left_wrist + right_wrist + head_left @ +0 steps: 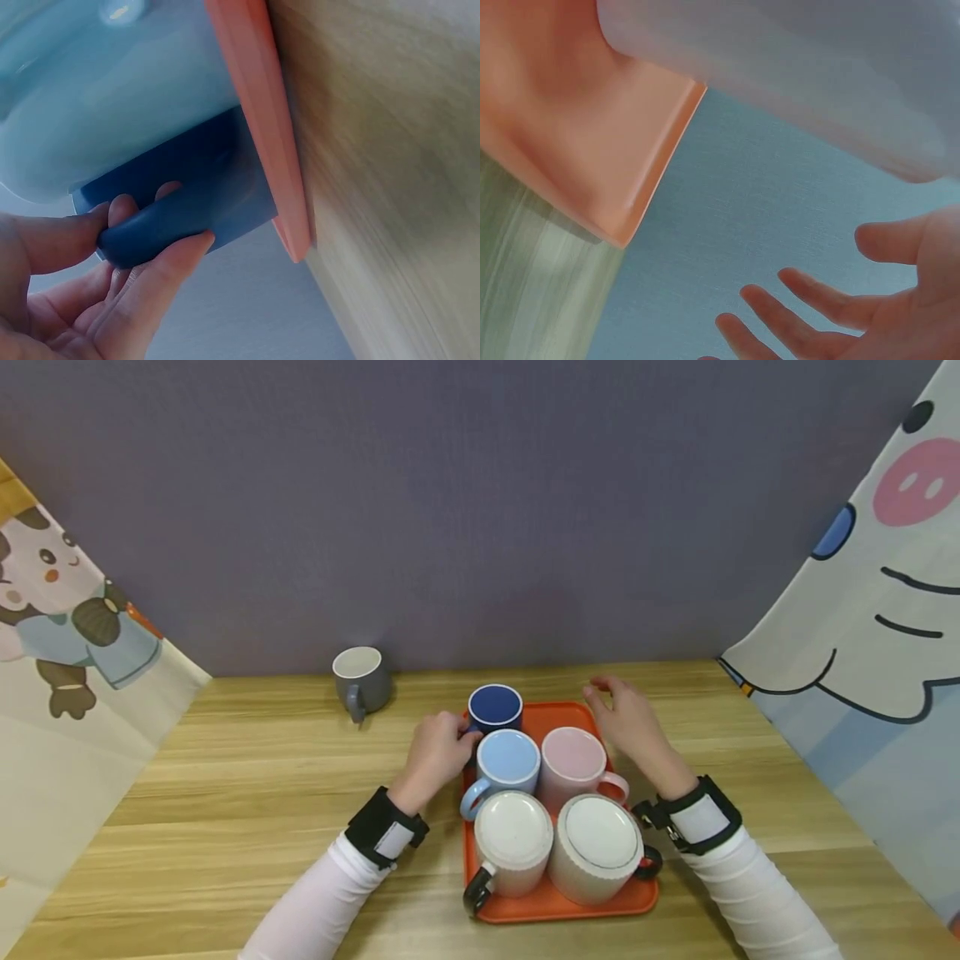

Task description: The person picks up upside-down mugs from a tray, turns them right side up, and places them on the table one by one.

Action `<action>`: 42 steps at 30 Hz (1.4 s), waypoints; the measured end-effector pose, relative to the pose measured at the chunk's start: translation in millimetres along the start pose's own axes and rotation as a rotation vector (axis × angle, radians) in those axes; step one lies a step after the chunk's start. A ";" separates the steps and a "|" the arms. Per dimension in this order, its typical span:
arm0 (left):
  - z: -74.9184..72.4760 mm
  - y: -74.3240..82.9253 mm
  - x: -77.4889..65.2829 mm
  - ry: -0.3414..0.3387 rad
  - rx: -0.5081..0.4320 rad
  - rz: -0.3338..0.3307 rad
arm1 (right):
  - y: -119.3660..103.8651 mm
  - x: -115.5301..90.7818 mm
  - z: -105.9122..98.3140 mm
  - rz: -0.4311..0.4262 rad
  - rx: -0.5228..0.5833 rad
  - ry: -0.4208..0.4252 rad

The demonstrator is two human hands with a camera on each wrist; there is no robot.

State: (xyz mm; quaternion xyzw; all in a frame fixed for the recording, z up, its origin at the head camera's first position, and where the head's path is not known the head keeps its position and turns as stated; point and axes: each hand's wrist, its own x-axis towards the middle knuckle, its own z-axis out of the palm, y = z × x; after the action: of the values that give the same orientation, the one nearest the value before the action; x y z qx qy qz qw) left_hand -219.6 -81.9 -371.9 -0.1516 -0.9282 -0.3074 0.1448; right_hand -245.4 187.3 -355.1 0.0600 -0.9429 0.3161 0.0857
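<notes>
My left hand [437,750] pinches the handle of the dark blue mug [495,705] at the back left of the orange tray [566,908]. In the left wrist view, thumb and fingers curl about that dark blue handle [161,229]. Over the tray's back right edge, my right hand [628,720] holds nothing, its fingers spread apart in the right wrist view. A light blue mug [508,758] and a pink mug [573,755] stand in the tray's middle. At its front are two white mugs, a left one [513,831] and a right one [600,835], with black handles.
A grey mug [362,681] stands off the tray at the back left, close to the dark grey wall [465,510]. Wood-grain tabletop [247,793] surrounds the tray. Printed cartoon sheets hang on the left [82,610] and right [840,618].
</notes>
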 end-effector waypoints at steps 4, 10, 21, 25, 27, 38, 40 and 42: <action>-1.8 0.6 1.8 0.012 -0.032 -0.028 | -0.7 0.6 -1.6 -0.002 0.004 0.007; -7.7 4.4 6.7 0.049 -0.129 -0.081 | -4.7 0.8 -6.0 -0.002 0.017 0.003; -19.3 11.2 14.4 0.149 -0.231 -0.129 | -13.8 0.1 -15.6 -0.014 0.030 0.015; -22.2 13.5 15.6 0.181 -0.246 -0.125 | -17.1 -1.7 -18.3 -0.004 0.035 0.009; -23.7 14.8 16.3 0.192 -0.258 -0.126 | -18.4 -2.4 -19.3 -0.002 0.036 0.006; -33.3 23.6 23.2 0.246 -0.378 -0.122 | -25.9 -5.3 -27.5 -0.008 0.055 0.002; -34.8 25.8 24.2 0.251 -0.399 -0.127 | -27.1 -6.2 -29.2 -0.011 0.051 0.003; -35.7 28.0 25.1 0.258 -0.413 -0.124 | -28.7 -7.1 -31.2 -0.015 0.052 0.007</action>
State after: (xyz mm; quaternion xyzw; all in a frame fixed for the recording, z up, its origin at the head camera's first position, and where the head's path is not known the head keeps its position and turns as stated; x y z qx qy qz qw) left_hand -225.9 -77.6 -320.6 -0.0805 -0.8271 -0.5155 0.2090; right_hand -229.9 183.9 -315.2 0.0679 -0.9337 0.3399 0.0898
